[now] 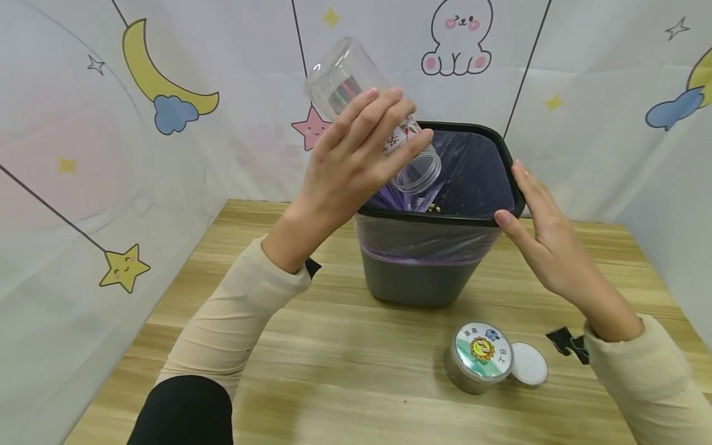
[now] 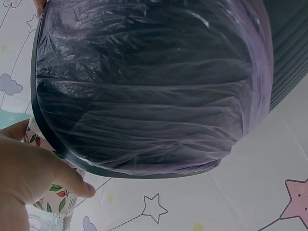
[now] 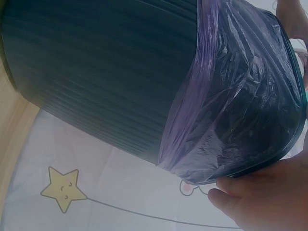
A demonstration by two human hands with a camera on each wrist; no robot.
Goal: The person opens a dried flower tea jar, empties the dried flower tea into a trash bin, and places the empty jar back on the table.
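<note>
A wood-grained bench (image 1: pixel 334 371) is supporting a grey bin (image 1: pixel 417 284), over whose black rim a purple-tinted liner (image 1: pixel 423 244) is folding. At the bin's right rim the right hand (image 1: pixel 547 241) is resting, its fingers nearly straight, thumb spread apart, curling round nothing. Above the bin's left side the left hand (image 1: pixel 358 145) is gripping a jar (image 1: pixel 345 71), its fingers closing round the labelled middle. The jar is probably proving light, stiffish and rather slippery; its label band is likely offering the surest hold. It is tilting mouth-down toward the bin's opening, displaying clear walls, a threaded neck and a label with red-and-green plant motifs. In front of the bin, rightward, a lidded tub (image 1: pixel 481 358) is standing, a white disc (image 1: pixel 531 364) lying farther right; inside the bin, small yellowish bits (image 1: pixel 433 209) are showing.
</note>
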